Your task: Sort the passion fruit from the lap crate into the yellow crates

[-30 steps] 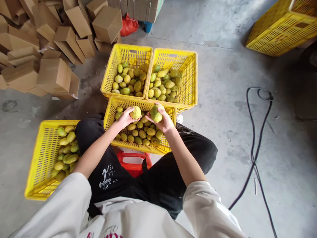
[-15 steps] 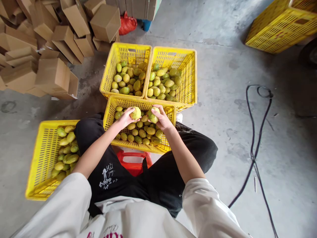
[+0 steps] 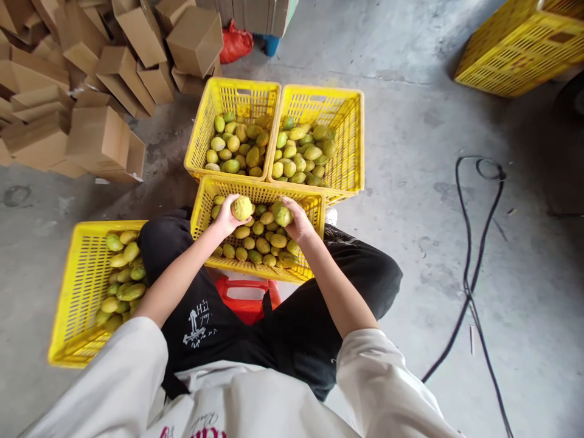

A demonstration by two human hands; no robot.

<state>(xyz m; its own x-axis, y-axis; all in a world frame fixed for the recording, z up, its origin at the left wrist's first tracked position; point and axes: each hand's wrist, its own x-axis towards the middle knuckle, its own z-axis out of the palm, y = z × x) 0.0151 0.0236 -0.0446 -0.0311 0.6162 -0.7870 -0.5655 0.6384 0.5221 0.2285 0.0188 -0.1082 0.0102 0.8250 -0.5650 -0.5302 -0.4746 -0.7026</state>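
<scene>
My left hand (image 3: 226, 218) is closed around a yellow-green papaya-like fruit (image 3: 241, 208), its lumpy end turned up. In my right hand (image 3: 297, 220) is a second, greener papaya-like fruit (image 3: 282, 213), held with the thumb on top. Both hands are over the near yellow crate (image 3: 319, 237), a small gap between the two fruits. Beneath them, several similar oval fruits (image 3: 263, 245) lie in that crate, partly hidden by my hands.
Two more yellow crates of fruit, a left one (image 3: 196, 128) and a right one (image 3: 353, 140), stand just beyond. Another fruit crate (image 3: 68, 292) is beside my left leg. Cardboard boxes (image 3: 98, 140) are piled at far left; a black cable (image 3: 469, 261) lies on the floor at right.
My left hand has shifted slightly left with its fruit, which has turned a little. The right hand's fruit has tilted slightly, and the gap between the two fruits has widened.
</scene>
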